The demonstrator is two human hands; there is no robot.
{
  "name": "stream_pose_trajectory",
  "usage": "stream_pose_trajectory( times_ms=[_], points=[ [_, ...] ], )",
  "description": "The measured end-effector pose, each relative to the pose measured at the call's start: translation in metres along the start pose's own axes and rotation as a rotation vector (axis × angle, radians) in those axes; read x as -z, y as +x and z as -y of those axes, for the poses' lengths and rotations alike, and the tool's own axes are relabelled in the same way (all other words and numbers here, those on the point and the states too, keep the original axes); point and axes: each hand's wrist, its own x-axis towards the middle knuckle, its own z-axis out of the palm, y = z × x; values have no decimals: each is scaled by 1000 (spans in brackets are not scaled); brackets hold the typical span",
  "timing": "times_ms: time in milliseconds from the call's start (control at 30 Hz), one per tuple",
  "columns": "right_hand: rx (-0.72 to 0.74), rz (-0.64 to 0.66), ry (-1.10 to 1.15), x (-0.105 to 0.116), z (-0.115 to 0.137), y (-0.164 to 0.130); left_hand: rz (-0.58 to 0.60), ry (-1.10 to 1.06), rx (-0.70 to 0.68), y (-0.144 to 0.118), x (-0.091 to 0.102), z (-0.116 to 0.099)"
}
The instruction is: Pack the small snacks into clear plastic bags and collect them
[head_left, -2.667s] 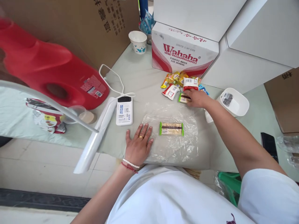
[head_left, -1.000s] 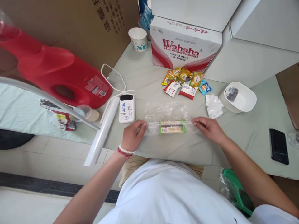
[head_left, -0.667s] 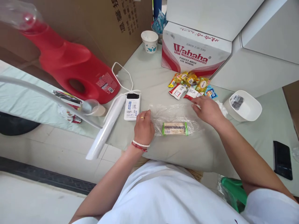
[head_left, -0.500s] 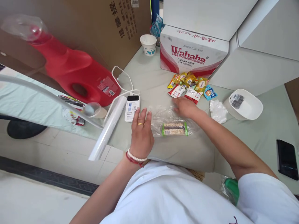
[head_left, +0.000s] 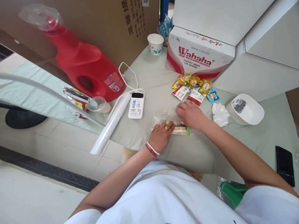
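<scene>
One snack bar (head_left: 179, 129) with green ends lies along the near edge of the desk (head_left: 153, 84), at about the middle of this edge. Around it is a thin clear film (head_left: 158, 117), wrinkled; how much of the bar it covers, I cannot tell.

The left hand (head_left: 161, 136) rests with its fingers on the left part of the bar; whether it grips or only presses, I cannot tell. The right hand (head_left: 190, 114) is at the far side of the bar, with fingers bent over the film and a little blurred, so I cannot see if it pinches something. The two hands are apart, but near each other.

Towards the far edge, before a Wahaha box (head_left: 198, 57), there is a small heap of yellow packets (head_left: 193, 81); two red-and-white packets (head_left: 196, 96) and one blue packet (head_left: 212, 95) lie beside it. More to the right are a crumpled white sheet (head_left: 220, 115) and a white bowl (head_left: 256, 114), and a black phone (head_left: 285, 165) lies towards the right near corner. On the left side, a white power bank (head_left: 136, 108) lies next to a white roll (head_left: 111, 126), which sticks out over the near edge.
</scene>
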Motion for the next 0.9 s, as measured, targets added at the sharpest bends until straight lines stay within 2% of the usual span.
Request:
stream_pose_trajectory(
  times_ms=[133, 233, 300, 400, 467, 533, 600, 667, 800, 867, 900],
  points=[
    [160, 95, -67, -11, 35, -41, -51, -150, -11, -7, -10, 8],
    [172, 97, -32, -33, 45, -56, -174, -397, 5, -20, -15, 23],
    [127, 74, 8, -47, 45, -60, -317, -516, 109, -25, -12, 33],
    [61, 23, 80, -60, 43, -63, -485, -507, 284, -15, 0, 45],
    [31, -5, 136, -64, 43, -65, -441, -495, 248, 3, 8, 51],
    [-10, -32, 212, -66, 43, -67, -299, -553, 148, 19, 13, 56],
    [-44, -75, 324, -71, 44, -70, -177, -630, 55, 21, 16, 63],
    [-62, -138, 482, -76, 46, -75, -127, -687, -9, 7, 16, 72],
    [-117, -249, 699, -85, 55, -83, -129, -748, -39, -38, 15, 84],
    [-146, -273, 680, -85, 61, -85, -153, -797, 28, -47, 16, 80],
    [-153, -282, 659, -84, 63, -85, -194, -799, 118, -46, 16, 75]
  ],
)
